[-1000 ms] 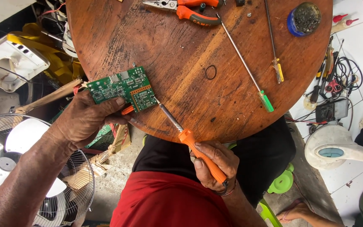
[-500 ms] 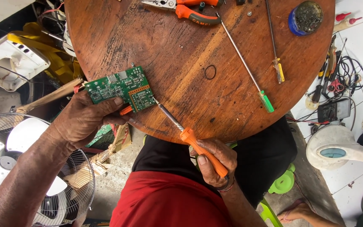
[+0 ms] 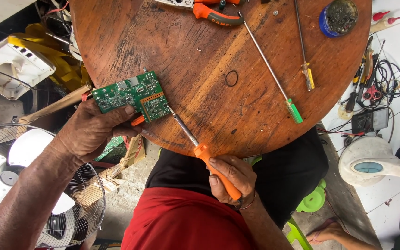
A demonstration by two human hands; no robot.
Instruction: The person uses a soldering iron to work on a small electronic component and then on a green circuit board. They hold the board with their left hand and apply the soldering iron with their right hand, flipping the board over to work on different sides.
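At table edge, left hand (image 3: 91,132) fingers pinching green circuit board (image 3: 130,96), right hand (image 3: 231,175) fingers wrapped around soldering iron (image 3: 204,155) (orange handle)

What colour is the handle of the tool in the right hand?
Orange, seen in the head view: the right hand grips the soldering iron by it.

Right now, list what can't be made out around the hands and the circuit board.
- Soldering iron tip: too small, head view; contact with the circuit board unclear.
- Board's lower left corner: covered by left hand.
- Iron's handle end: hidden in right hand.
- Pliers: cut off by top edge.
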